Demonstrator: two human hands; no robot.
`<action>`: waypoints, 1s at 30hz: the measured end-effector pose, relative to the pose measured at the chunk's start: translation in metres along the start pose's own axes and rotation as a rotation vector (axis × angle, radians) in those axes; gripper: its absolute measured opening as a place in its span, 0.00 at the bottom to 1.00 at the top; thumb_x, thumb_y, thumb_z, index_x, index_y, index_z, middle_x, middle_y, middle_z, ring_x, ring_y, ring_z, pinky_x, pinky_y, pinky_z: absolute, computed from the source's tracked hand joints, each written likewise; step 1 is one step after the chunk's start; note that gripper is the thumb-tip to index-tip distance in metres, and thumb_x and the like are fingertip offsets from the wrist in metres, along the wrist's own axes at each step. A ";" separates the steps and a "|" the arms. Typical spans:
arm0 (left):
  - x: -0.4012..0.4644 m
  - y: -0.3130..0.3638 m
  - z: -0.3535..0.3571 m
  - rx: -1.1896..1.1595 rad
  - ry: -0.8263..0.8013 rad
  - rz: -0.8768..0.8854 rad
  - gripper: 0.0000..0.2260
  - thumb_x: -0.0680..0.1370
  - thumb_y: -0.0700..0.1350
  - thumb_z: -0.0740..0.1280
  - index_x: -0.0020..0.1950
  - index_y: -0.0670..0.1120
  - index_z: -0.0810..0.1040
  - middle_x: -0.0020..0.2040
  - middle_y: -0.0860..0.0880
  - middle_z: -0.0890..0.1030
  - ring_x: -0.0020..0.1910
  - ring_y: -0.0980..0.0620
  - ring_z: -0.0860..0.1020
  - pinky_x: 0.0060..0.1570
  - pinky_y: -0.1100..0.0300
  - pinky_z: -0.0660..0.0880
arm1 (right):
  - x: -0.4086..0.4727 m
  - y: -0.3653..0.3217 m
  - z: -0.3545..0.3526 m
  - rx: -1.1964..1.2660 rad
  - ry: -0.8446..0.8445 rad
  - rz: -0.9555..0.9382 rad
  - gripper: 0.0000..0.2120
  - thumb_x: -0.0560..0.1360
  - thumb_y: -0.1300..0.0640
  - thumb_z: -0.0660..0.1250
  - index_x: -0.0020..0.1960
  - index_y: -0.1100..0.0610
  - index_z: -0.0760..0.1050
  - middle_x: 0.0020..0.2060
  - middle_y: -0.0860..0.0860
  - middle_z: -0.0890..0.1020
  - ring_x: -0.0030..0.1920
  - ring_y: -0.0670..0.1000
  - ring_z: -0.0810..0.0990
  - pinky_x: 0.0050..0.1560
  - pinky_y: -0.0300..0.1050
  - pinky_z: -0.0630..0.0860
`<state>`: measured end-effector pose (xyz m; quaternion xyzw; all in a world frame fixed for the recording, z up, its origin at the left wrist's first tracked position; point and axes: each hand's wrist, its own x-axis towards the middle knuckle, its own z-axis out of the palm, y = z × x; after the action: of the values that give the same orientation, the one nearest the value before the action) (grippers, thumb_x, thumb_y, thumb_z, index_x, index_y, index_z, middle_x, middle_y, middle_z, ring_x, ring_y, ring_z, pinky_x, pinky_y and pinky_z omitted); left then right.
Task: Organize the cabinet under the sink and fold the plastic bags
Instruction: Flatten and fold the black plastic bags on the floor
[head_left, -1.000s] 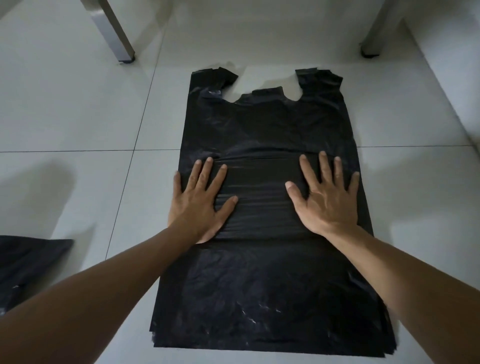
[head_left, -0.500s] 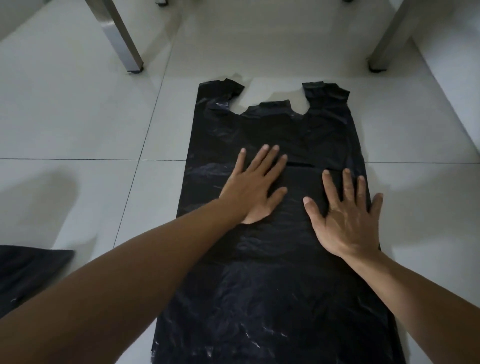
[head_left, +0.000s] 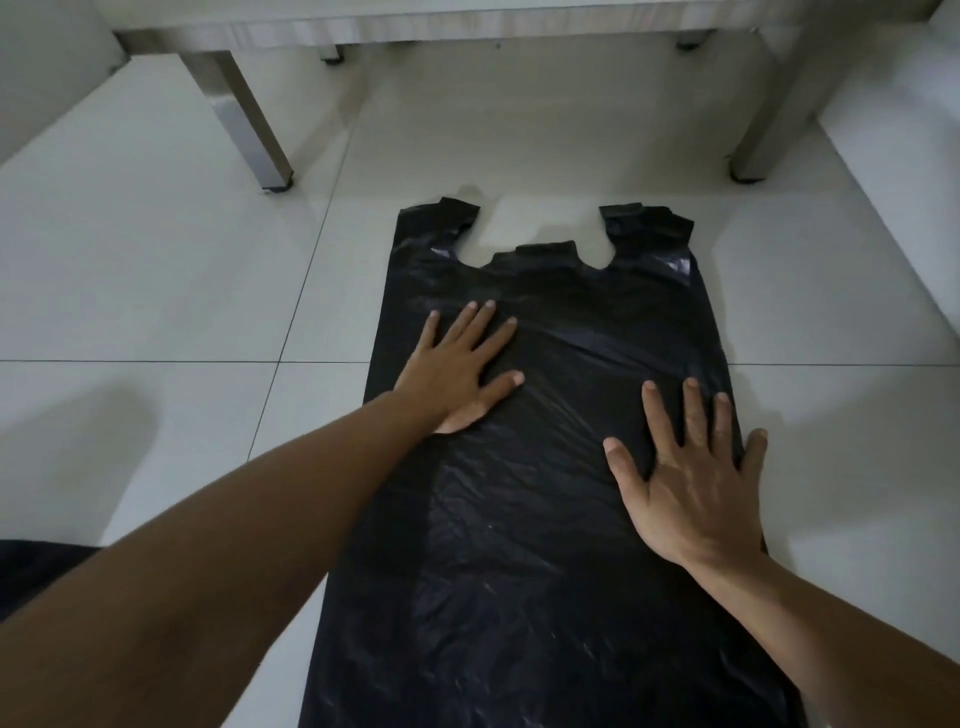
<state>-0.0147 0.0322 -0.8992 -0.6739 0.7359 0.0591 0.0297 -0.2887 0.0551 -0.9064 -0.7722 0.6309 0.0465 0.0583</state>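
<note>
On the tiled floor (head_left: 156, 291), below the table leg (head_left: 249, 119), the black plastic bag (head_left: 545, 545) lies flat. Left hand (head_left: 457, 374) and right hand (head_left: 691, 483), fingers spread flat, press it, probably smoothing creases before folding.

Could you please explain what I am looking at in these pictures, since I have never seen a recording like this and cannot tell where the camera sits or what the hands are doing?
There is no machine here: a person wears a wide-angle camera on the head, so it looks forward and down over their own bare arms. The one view shows a white tiled floor with a black plastic bag spread flat on it, its two handles pointing away from the person. The left hand lies flat on the bag's upper left part, fingers straight. The right hand lies flat nearer the right edge, fingers spread. Neither hand grips anything; both press on the plastic. Metal furniture legs stand beyond the bag, and something dark shows at the lower left edge.
</note>
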 end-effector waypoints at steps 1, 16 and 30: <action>0.007 -0.012 0.002 -0.008 -0.033 -0.066 0.32 0.79 0.67 0.42 0.79 0.56 0.41 0.80 0.49 0.40 0.78 0.51 0.38 0.75 0.41 0.39 | 0.000 0.000 0.000 0.003 0.002 0.002 0.39 0.72 0.27 0.28 0.79 0.42 0.36 0.80 0.52 0.43 0.79 0.59 0.42 0.75 0.68 0.46; 0.017 0.001 -0.010 -0.123 0.143 -0.369 0.35 0.81 0.64 0.44 0.79 0.43 0.42 0.80 0.44 0.40 0.78 0.47 0.38 0.75 0.45 0.37 | 0.000 -0.001 -0.004 0.006 -0.033 0.003 0.38 0.73 0.28 0.31 0.79 0.42 0.37 0.80 0.53 0.44 0.79 0.59 0.42 0.75 0.68 0.45; 0.000 0.025 0.011 -0.041 0.035 -0.252 0.34 0.78 0.64 0.37 0.79 0.48 0.37 0.79 0.49 0.37 0.77 0.51 0.34 0.75 0.42 0.38 | 0.098 -0.066 -0.037 0.073 -0.061 -0.382 0.29 0.82 0.39 0.43 0.80 0.45 0.41 0.80 0.49 0.41 0.79 0.54 0.38 0.77 0.62 0.40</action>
<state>-0.0402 0.0355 -0.9091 -0.7623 0.6445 0.0583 0.0103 -0.2049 -0.0320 -0.8822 -0.8736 0.4720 0.0351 0.1129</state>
